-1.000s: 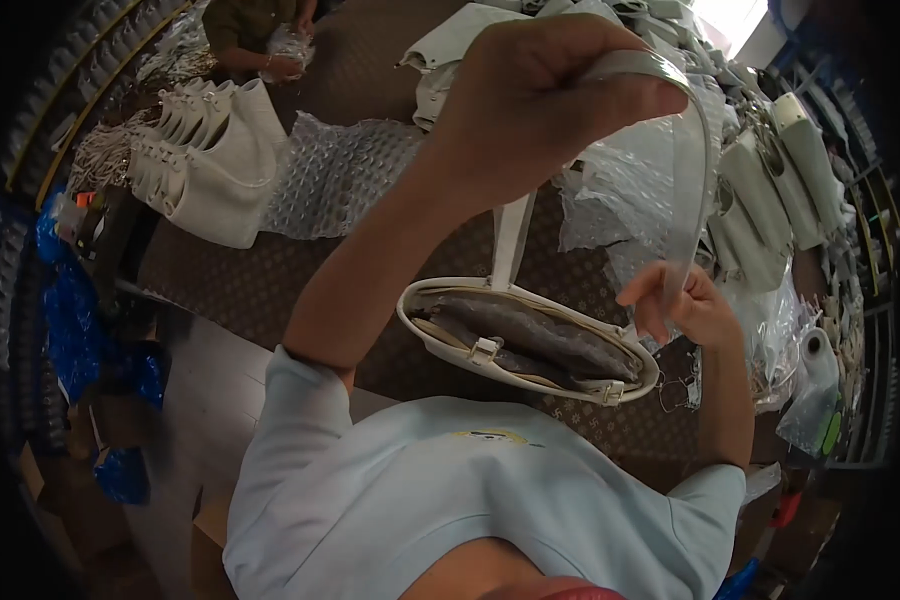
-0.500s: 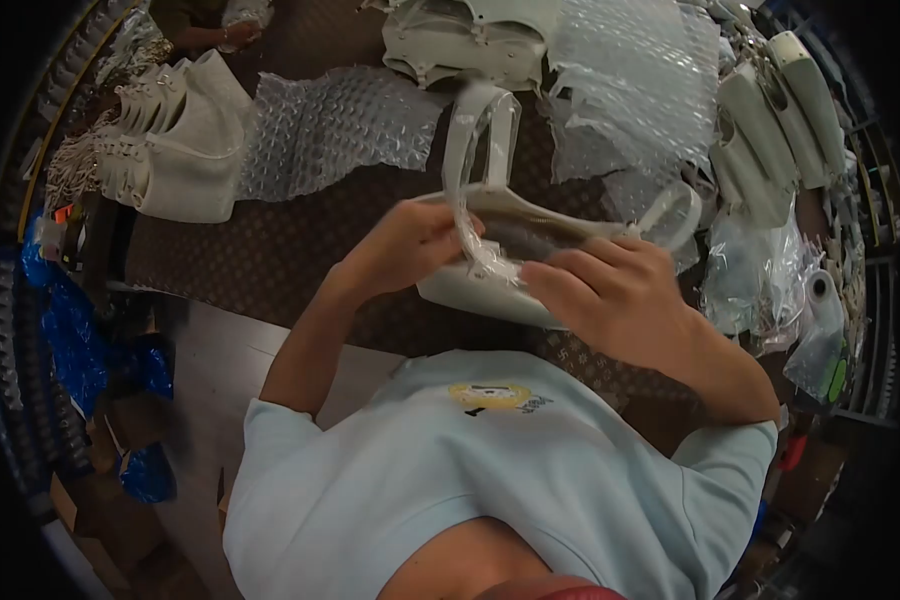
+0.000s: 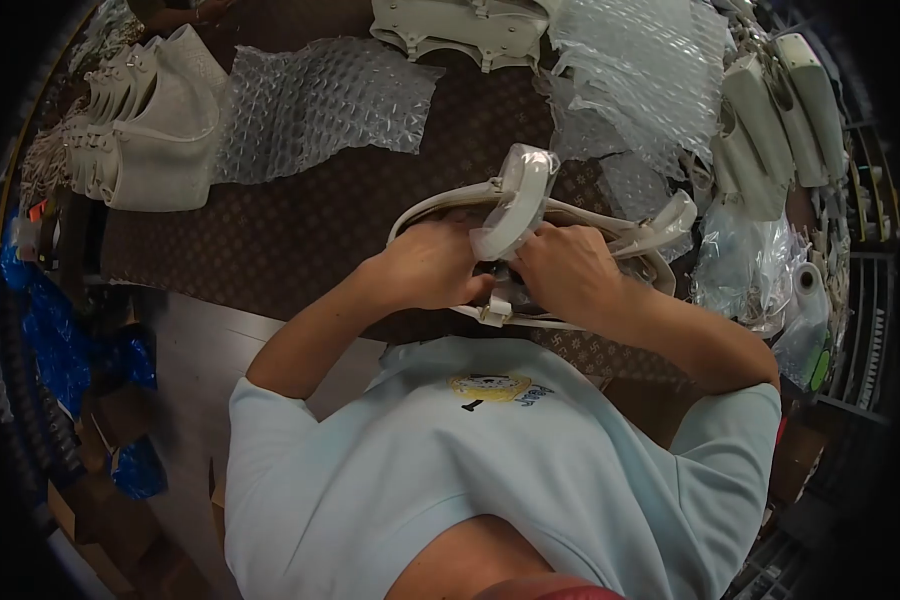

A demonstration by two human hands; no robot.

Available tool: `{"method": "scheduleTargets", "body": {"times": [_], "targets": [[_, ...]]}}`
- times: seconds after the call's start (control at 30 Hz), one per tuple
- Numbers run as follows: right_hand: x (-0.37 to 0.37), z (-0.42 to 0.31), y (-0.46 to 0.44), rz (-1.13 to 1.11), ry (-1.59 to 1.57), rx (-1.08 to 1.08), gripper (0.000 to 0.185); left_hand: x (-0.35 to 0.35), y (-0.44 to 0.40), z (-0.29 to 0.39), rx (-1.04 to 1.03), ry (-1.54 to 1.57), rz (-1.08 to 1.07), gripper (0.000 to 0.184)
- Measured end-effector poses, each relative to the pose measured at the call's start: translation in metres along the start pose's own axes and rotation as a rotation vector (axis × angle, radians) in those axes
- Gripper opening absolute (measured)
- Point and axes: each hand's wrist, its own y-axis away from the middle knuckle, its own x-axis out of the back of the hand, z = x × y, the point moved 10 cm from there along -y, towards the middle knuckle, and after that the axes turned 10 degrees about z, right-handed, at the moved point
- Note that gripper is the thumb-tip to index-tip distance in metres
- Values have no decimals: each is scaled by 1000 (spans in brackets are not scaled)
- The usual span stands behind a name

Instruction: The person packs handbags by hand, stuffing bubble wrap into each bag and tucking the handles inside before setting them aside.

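A white handbag point(image 3: 654, 271) lies open on the brown patterned table, close to my body. One handle point(image 3: 528, 196), wrapped in clear film, arches up between my hands; another strap point(image 3: 667, 224) sticks out at the bag's right. My left hand point(image 3: 432, 262) is at the left part of the bag's opening, its fingers curled and partly hidden. My right hand point(image 3: 567, 265) is closed at the middle of the opening, beside the wrapped handle's lower end. What the fingertips of either hand pinch is too hidden to make out.
Bubble wrap point(image 3: 320, 108) lies behind the bag, with more sheets point(image 3: 645, 75) at back right. White bags stand at left point(image 3: 160, 150), back point(image 3: 460, 30) and right point(image 3: 785, 130). A plastic roll point(image 3: 805, 310) is at right. Another person's arm point(image 3: 175, 17) shows at top left.
Both hands have come down from the raised handle to the bag's opening and closer together. The wrapped handle now leans over between them. The view has shifted, and the other person shows less.
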Motion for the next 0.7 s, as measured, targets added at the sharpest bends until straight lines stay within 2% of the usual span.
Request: {"method": "scheduleTargets", "body": {"times": [0.03, 0.1, 0.13, 0.17, 0.2, 0.23, 0.27, 0.33, 0.37, 0.43, 0.47, 0.53, 0.7], "targets": [[-4, 0, 2, -10, 0, 13, 14, -3, 2, -8, 119, 115, -32, 39], [-24, 2, 6, -49, -11, 159, 16, 2, -4, 3, -20, -5, 24, 38], [-32, 16, 8, 56, -56, 113, 18, -5, -6, 1, 15, 15, 11, 34], [-26, 14, 6, 107, -94, 157, 19, -21, -9, -1, 10, -58, -125, 31], [-22, 13, 5, 154, -145, 211, 20, -12, -7, 1, -16, 32, -15, 31], [-12, 1, 19, 326, -16, 470, 23, -18, -11, 0, -25, 1, 0, 30], [-10, 15, 17, 280, -155, 319, 25, -18, -14, 10, -102, -88, 61, 29], [-40, 36, 13, -116, -229, 163, 23, -19, -12, 15, -64, -83, -46, 32], [-42, 35, 11, -137, -228, 220, 23, -21, -11, 16, -66, -73, -81, 33], [-60, 58, 2, -281, -315, -45, 21, -25, -12, 9, -3, -64, -123, 35], [-58, 52, -2, -284, -318, -32, 21, -32, -12, 9, 4, -45, -187, 37], [-61, 53, 0, -339, -779, -348, 18, -39, -18, 2, 39, -9, -185, 39], [-65, 42, -5, -387, -899, -323, 18, -44, -23, -3, 67, 42, -214, 42]]}}
